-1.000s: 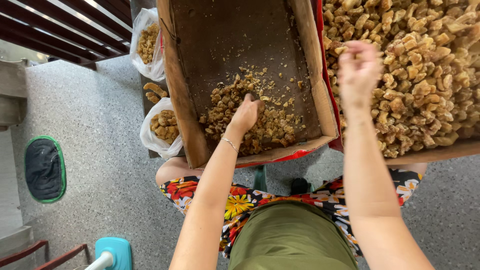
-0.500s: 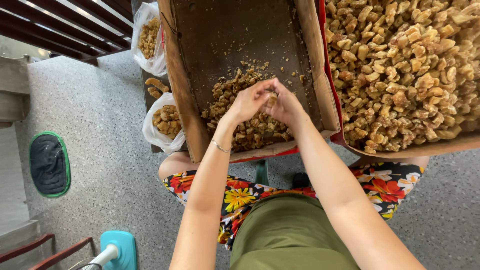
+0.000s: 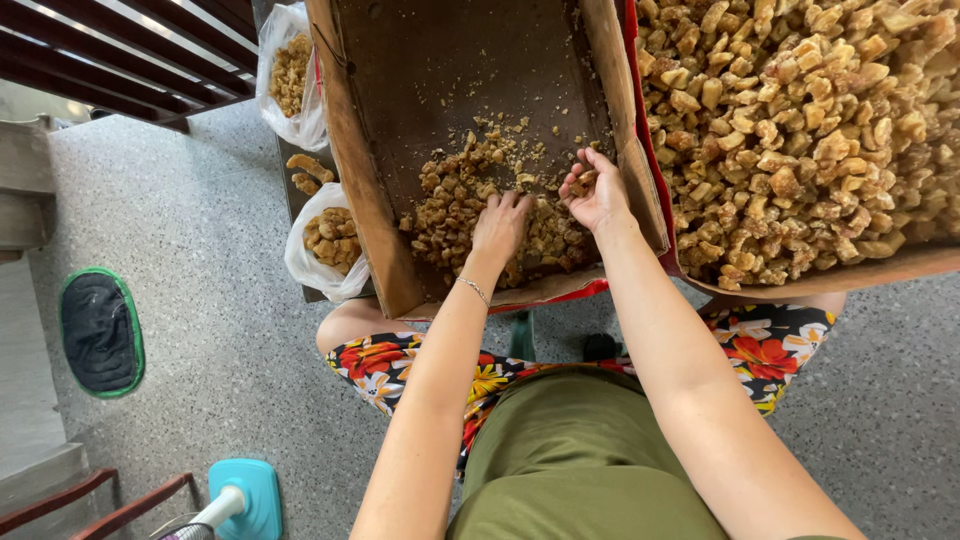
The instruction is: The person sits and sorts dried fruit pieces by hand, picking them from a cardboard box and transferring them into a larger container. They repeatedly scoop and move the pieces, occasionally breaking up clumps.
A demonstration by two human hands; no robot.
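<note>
Against the near wall of the brown cardboard tray [image 3: 365,190], the heap of small golden-brown pieces [image 3: 455,205] lies directly under and just ahead of both hands; the left hand [image 3: 500,225] rests flat on it, fingers spread and pressing down, while the right hand [image 3: 595,190], touching the heap's right edge beside the tray's right wall, curls loosely around a few pieces. Beyond the heap the tray floor runs bare toward its far end; right of that wall, a second tray [image 3: 900,268] is heaped with larger chunks [image 3: 800,120].
</note>
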